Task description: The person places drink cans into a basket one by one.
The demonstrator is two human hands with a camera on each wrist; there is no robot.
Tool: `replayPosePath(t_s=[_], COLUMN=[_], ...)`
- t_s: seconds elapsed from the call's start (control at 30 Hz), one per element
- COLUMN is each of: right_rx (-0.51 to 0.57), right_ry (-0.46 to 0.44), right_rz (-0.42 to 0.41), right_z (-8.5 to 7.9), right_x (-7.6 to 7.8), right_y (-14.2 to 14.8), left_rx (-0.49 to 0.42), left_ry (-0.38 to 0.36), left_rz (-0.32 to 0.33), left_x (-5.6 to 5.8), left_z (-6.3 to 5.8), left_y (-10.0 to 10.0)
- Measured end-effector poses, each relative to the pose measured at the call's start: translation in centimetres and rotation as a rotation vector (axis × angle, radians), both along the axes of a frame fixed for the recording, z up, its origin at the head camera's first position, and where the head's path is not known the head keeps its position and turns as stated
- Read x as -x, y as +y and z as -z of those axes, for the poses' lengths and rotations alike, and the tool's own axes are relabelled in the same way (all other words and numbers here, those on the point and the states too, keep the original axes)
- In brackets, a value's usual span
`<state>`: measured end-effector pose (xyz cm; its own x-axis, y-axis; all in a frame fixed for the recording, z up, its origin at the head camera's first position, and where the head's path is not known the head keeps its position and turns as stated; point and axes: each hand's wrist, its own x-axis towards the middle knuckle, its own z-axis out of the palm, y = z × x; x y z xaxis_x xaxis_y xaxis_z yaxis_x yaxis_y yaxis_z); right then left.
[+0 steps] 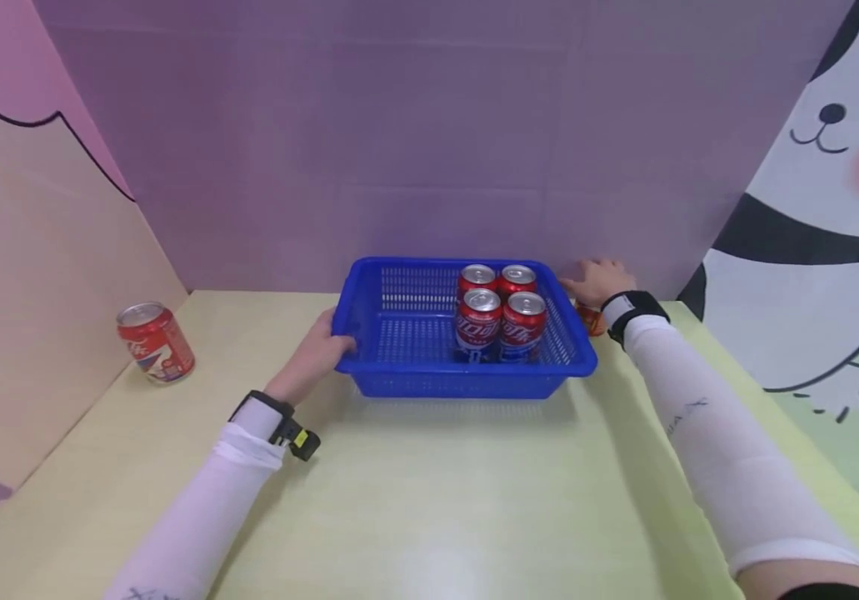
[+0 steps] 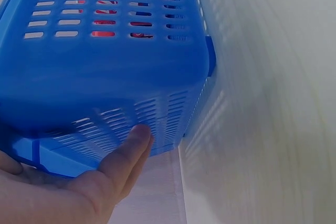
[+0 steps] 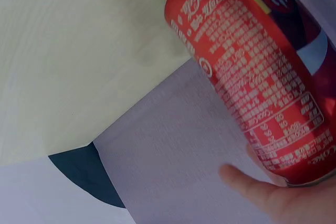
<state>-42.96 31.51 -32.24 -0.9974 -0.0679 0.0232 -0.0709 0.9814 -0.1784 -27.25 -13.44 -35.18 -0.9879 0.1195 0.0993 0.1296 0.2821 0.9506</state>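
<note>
A blue plastic basket (image 1: 414, 379) sits in the middle of the table, with red Coca-Cola cans (image 1: 480, 325) standing upright in its right half. My left hand (image 1: 315, 358) holds the basket's left rim, thumb over the edge and fingers against the slotted outer wall, as the left wrist view shows. Beyond the basket's right side, my right hand (image 1: 598, 282) grips another red can (image 3: 252, 77) near its top end. Most of that can is hidden behind the hand and wrist in the head view.
One more red can (image 1: 156, 343) stands alone on the table's left side, close to the left panel. A purple panel (image 1: 429, 150) rises behind the basket, and a panel with a panda drawing (image 1: 834, 317) borders the right. The pale yellow table (image 1: 429, 500) stretches toward me.
</note>
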Motion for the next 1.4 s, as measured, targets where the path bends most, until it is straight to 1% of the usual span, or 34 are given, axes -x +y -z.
replayPosePath(t_s=[0.1,0.17,0.27,0.33,0.43,0.5,0.63,0.83,0.93,1.0,1.07,1.13,1.3,1.4], right_rx=[-0.026,-0.005,0.023,0.047,0.049,0.065,0.056,0.063,0.065,0.064,0.069,0.065,0.0,-0.047], right_ry=[0.012,0.004,0.018,0.018,0.021,-0.001,0.018,0.058,0.047,0.033,0.009,0.0,0.044,0.065], right_rz=[-0.018,-0.035,-0.075,-0.088,-0.111,-0.111,-0.118,-0.125,-0.133,-0.142,-0.142,-0.136,-0.159,-0.194], right_z=[-0.1,-0.2,0.0,0.1,0.2,0.2,0.6,0.9,1.0,0.9,0.2,-1.0,-5.3,-7.8], right_x=[0.9,1.4,1.5,1.4,1.2,1.1,0.8,-0.5,-1.2,-1.7,-2.1,-2.5,-3.0,-3.4], right_y=[0.2,0.3,0.3,0.4,0.6,0.9,1.4,1.6,1.5,1.6,1.7,1.7,1.3,0.4], left_rx=[0.008,0.015,0.02,0.025,0.019,0.014,0.007,0.015,0.02,0.02,0.017,0.006,-0.023,-0.023], left_ry=[0.005,0.009,0.005,0.007,0.008,-0.002,-0.031,-0.042,-0.042,-0.043,-0.041,-0.036,-0.012,-0.012], left_rz=[-0.001,-0.001,0.005,0.003,0.009,0.012,0.015,0.008,-0.005,-0.003,0.0,0.007,0.017,0.017], left_x=[0.1,0.1,0.1,0.1,0.2,0.2,0.4,0.1,0.0,-0.1,-0.1,-0.1,-0.1,0.0], left_z=[-0.4,-0.5,-0.5,-0.3,-0.2,-0.1,-0.1,0.2,0.3,0.5,0.6,0.6,0.3,0.1], left_y=[-0.3,-0.4,-0.6,-0.7,-0.7,-0.6,-0.3,0.0,-0.1,-0.1,-0.1,-0.1,0.2,0.2])
